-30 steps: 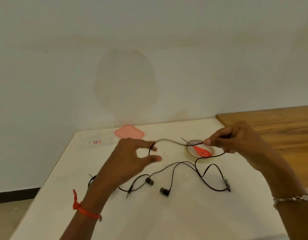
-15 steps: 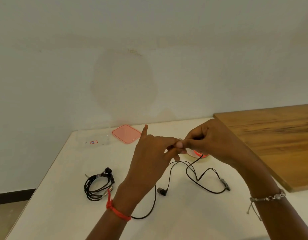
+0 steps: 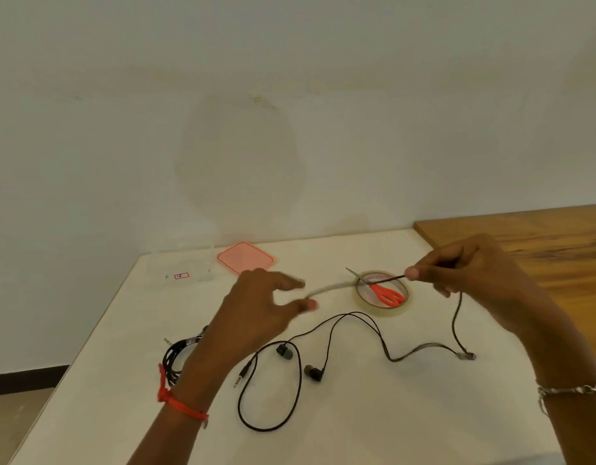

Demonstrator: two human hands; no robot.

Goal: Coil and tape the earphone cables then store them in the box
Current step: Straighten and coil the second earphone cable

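Observation:
A loose black earphone cable (image 3: pixel 330 333) sprawls over the white table (image 3: pixel 373 414), with two earbuds and its jack plug (image 3: pixel 241 376) near the middle. My right hand (image 3: pixel 474 283) pinches one stretch of this cable and holds it taut above the table. My left hand (image 3: pixel 259 310) is blurred, thumb and fingers apart around the cable's other end; I cannot tell if it grips. A second earphone, coiled into a bundle (image 3: pixel 177 355), lies at the left behind my left wrist. The clear box (image 3: pixel 185 266) stands at the back left.
A pink lid (image 3: pixel 245 257) lies beside the box. A roll of clear tape (image 3: pixel 382 293) sits at mid-table with small orange-handled scissors (image 3: pixel 382 292) lying across it. A wooden tabletop (image 3: pixel 541 239) adjoins on the right. The wall runs right behind the table.
Half a second ago both hands met at the centre over the cable. They have drawn apart, left hand leftward and right hand rightward, stretching the cable between them.

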